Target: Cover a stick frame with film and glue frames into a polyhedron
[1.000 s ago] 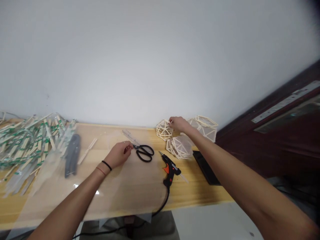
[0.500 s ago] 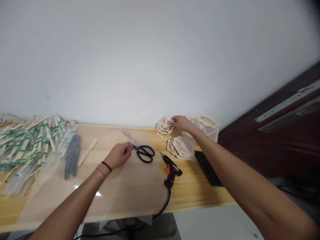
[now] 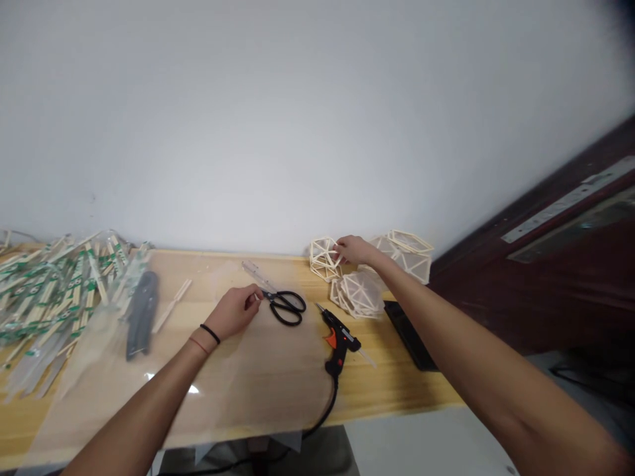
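My right hand (image 3: pixel 353 250) reaches to the back of the wooden table (image 3: pixel 278 390) and grips a small open frame of pale sticks (image 3: pixel 323 258) by its right side. More stick frames lie beside it: a flat stack (image 3: pixel 360 294) just in front and a taller pair (image 3: pixel 409 254) to the right. My left hand (image 3: pixel 234 309) rests on the table with its fingers curled in a pinch, right next to the black scissors (image 3: pixel 284 305). What the pinch holds is too small to see.
A black and orange glue gun (image 3: pixel 338 337) lies right of the scissors, its cord running off the front edge. A heap of wrapped chopsticks (image 3: pixel 44 291) fills the far left, with grey pliers (image 3: pixel 141 311) and a loose stick (image 3: pixel 172 304) beside it. A dark flat slab (image 3: pixel 411 334) lies at the right edge.
My right hand lifted the small stick frame a little and set it back down near the wall. My left hand stayed by the scissors.
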The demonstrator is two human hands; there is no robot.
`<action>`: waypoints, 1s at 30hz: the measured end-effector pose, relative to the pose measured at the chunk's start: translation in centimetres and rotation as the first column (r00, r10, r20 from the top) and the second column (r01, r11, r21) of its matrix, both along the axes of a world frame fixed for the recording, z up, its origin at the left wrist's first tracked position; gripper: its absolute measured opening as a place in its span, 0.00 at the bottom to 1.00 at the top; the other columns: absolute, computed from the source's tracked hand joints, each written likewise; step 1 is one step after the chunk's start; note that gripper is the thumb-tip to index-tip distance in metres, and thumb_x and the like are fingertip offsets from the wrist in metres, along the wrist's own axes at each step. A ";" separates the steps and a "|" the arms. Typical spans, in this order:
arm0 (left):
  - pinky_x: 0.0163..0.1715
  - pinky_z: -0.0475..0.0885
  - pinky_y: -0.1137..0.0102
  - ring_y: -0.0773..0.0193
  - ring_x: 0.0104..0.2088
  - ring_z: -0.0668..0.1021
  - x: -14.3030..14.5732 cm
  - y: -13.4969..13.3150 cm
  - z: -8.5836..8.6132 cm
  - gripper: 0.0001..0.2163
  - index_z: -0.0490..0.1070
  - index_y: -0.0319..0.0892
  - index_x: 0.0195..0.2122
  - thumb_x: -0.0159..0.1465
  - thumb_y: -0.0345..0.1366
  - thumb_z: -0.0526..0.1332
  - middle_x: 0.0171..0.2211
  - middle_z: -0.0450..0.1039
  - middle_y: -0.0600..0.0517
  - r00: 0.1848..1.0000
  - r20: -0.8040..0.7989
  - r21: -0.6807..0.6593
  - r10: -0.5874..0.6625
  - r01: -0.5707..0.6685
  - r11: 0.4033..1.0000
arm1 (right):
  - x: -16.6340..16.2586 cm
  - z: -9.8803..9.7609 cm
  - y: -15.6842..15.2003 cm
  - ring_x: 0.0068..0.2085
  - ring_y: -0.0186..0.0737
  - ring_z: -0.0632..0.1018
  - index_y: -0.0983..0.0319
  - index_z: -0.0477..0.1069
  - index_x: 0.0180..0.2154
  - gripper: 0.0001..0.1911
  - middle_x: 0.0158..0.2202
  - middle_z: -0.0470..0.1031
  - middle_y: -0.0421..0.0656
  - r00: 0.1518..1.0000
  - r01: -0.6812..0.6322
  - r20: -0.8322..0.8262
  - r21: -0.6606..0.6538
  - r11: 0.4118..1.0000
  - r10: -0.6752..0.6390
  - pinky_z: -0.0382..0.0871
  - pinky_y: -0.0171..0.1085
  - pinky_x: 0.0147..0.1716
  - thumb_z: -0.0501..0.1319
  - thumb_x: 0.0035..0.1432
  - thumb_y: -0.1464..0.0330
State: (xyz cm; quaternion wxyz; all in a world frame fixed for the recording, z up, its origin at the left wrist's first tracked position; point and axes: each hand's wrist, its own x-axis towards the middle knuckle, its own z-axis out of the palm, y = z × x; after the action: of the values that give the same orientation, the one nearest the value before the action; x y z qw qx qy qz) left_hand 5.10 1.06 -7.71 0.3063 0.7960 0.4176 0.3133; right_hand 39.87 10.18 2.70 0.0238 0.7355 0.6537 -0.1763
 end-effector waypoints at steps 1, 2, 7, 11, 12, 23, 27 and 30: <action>0.29 0.62 0.71 0.65 0.24 0.71 0.0 0.0 0.0 0.07 0.75 0.42 0.37 0.65 0.31 0.57 0.22 0.68 0.57 1.000 0.008 0.004 -0.004 0.004 1.000 | 0.1 -0.2 0.0 0.48 0.44 0.81 0.62 0.74 0.55 0.16 0.54 0.77 0.48 1.000 0.003 0.020 -0.002 1.000 -0.003 0.79 0.47 0.48 0.63 0.71 0.61; 0.29 0.62 0.71 0.64 0.25 0.71 0.0 0.0 0.1 0.07 0.75 0.42 0.37 0.65 0.30 0.57 0.23 0.69 0.56 1.000 0.017 0.008 -0.008 0.008 1.000 | 0.1 -0.5 0.1 0.49 0.45 0.81 0.62 0.74 0.55 0.16 0.55 0.77 0.48 0.999 0.004 0.038 0.000 1.000 -0.004 0.79 0.48 0.48 0.63 0.71 0.61; 0.32 0.64 0.70 0.63 0.27 0.72 0.0 -0.1 0.1 0.08 0.76 0.42 0.38 0.62 0.27 0.58 0.27 0.73 0.53 0.997 0.075 0.006 -0.025 0.025 1.000 | -0.1 -1.9 -0.3 0.51 0.47 0.80 0.61 0.73 0.56 0.17 0.56 0.76 0.48 0.993 0.003 0.115 0.070 0.998 -0.011 0.78 0.49 0.50 0.63 0.70 0.61; 0.33 0.64 0.70 0.64 0.28 0.72 0.0 -0.1 0.2 0.08 0.77 0.42 0.37 0.61 0.27 0.58 0.28 0.73 0.53 0.990 0.139 -0.033 -0.018 0.022 0.999 | -1.3 -1.7 -1.1 0.53 0.48 0.79 0.62 0.72 0.57 0.18 0.58 0.75 0.49 0.994 -0.024 0.107 0.195 0.980 0.003 0.77 0.52 0.52 0.64 0.70 0.61; 0.33 0.64 0.70 0.64 0.28 0.71 -0.1 0.0 0.2 0.08 0.77 0.41 0.37 0.61 0.27 0.58 0.27 0.72 0.54 0.987 0.162 -0.047 -0.009 0.016 0.999 | -1.9 -1.5 -1.4 0.54 0.48 0.79 0.62 0.73 0.56 0.17 0.57 0.75 0.49 0.996 -0.044 0.082 0.219 0.975 0.027 0.76 0.53 0.53 0.64 0.70 0.62; 0.23 0.64 0.73 0.69 0.20 0.69 -0.5 0.6 1.2 0.22 0.66 0.42 0.48 0.63 0.53 0.65 0.24 0.71 0.59 0.873 0.479 -0.329 0.087 0.087 0.940 | -14.3 -3.4 -8.9 0.40 0.41 0.85 0.59 0.81 0.43 0.09 0.37 0.87 0.41 0.647 -0.330 -0.622 0.294 0.897 0.441 0.76 0.35 0.43 0.69 0.60 0.67; 0.22 0.64 0.74 0.70 0.19 0.69 -0.5 0.3 1.6 0.29 0.65 0.42 0.49 0.60 0.60 0.67 0.23 0.70 0.59 0.841 0.532 -0.365 0.099 0.123 0.923 | -17.2 -5.2 -11.2 0.38 0.41 0.84 0.58 0.79 0.41 0.06 0.35 0.86 0.41 0.495 -0.173 -0.772 0.362 0.916 0.399 0.76 0.36 0.40 0.64 0.63 0.67; 0.18 0.61 0.75 0.70 0.16 0.67 -0.3 -0.1 1.5 0.31 0.66 0.42 0.49 0.59 0.64 0.65 0.21 0.68 0.60 0.851 0.518 -0.385 0.085 0.143 0.912 | -17.8 -5.8 -12.1 0.31 0.40 0.81 0.58 0.78 0.34 0.05 0.29 0.83 0.40 0.454 -0.042 -0.823 0.363 0.931 0.341 0.73 0.36 0.34 0.63 0.62 0.66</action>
State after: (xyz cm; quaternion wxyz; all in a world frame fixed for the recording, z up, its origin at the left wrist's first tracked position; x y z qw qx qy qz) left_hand 4.84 0.93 -6.23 0.5728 0.6044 0.3621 0.4189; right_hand 22.02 -1.94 -3.10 -0.4011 0.4570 0.6709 -0.4244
